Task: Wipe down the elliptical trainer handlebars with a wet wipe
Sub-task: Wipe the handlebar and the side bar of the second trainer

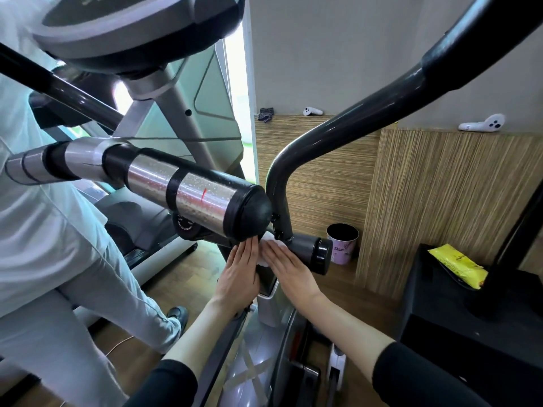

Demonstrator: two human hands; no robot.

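Observation:
The fixed handlebar (188,186) with shiny metal sensor plates and a black end cap crosses the middle of the view. A dark swing-arm handlebar (338,127) curves up to the top right from a pivot (308,248). Below the end cap, my left hand (238,271) and my right hand (291,271) lie side by side with straight fingers. A white wet wipe (271,239) shows between and under their fingertips, pressed against the machine near the pivot. Most of the wipe is hidden by my hands.
A person in pale clothes (53,245) stands close on the left. The console (132,27) hangs overhead. A pink cup (342,243) sits on the floor by the wood-patterned wall. A yellow wipe packet (458,265) lies on a black stand at right. Two white controllers (483,123) rest on the ledge.

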